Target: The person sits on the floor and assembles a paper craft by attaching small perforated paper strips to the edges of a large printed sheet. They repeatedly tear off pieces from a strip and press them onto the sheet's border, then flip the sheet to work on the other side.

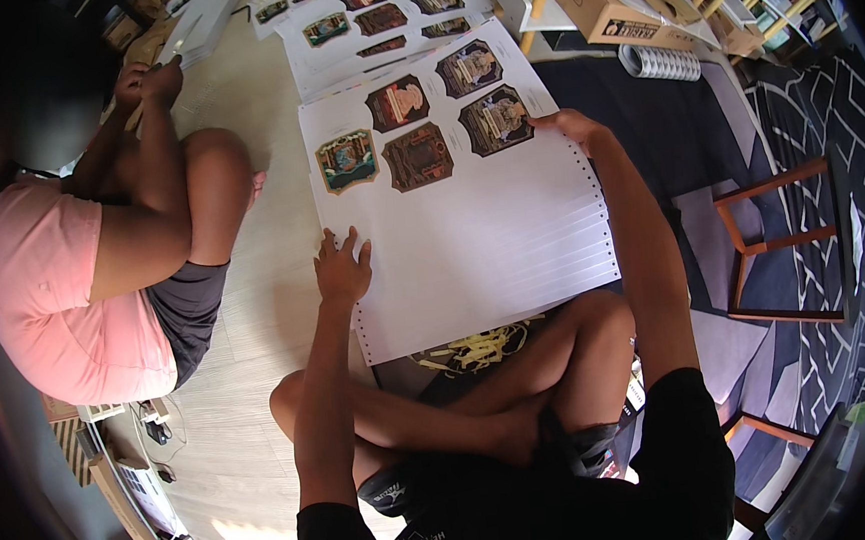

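A large white printed sheet [470,237] lies in front of me on top of several others, their edges fanned in steps at the lower right. Small black marks run down its sides. Ornate dark label designs [420,156] fill its far part, one of them teal and gold [347,162]. My left hand [342,266] rests on the sheet's left edge, fingers spread. At the right edge, my right hand [571,130] grips the sheet near a label; its fingers underneath are hidden.
More printed sheets [377,48] lie beyond. On the left sits a person in a pink shirt [63,296], both hands on a small tool by a white stack [209,20]. Yellowish paper strips [483,349] lie by my legs. A cardboard box [605,7], a patterned roll [659,61] and a wooden frame [782,246] are rightward.
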A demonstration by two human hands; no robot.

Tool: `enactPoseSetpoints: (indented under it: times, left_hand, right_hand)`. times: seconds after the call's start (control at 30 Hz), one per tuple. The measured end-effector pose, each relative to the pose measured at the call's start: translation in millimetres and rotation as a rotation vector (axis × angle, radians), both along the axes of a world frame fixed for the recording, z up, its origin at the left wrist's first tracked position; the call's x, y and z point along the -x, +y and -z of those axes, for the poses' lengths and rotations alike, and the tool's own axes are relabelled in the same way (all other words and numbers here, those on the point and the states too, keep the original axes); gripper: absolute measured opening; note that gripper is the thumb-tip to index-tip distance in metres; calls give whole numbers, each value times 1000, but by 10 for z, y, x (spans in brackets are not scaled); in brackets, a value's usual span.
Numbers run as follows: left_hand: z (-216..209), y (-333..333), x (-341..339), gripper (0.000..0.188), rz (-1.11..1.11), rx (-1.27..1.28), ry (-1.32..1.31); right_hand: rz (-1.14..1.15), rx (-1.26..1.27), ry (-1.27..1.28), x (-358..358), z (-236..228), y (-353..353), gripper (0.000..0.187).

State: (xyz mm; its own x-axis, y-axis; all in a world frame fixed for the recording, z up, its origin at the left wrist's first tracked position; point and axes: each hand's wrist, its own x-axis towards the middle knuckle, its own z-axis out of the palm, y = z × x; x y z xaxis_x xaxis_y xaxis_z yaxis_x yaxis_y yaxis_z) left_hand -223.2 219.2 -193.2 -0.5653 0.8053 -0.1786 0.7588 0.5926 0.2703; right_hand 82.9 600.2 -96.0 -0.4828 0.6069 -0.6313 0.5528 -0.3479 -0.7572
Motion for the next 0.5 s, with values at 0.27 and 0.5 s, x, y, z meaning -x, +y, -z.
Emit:
enactPoseSetpoints:
  times: [0.27,0.5]
  left_hand:
    - [108,-57,203,56,-91,-228,-93]
    - [-1023,43,505,41,-202,-1153,-1233]
  right_hand:
    - [-275,-731,0,222,-1577,-1026,38]
    - [-84,-802,457,-717,-2221,-1637,17]
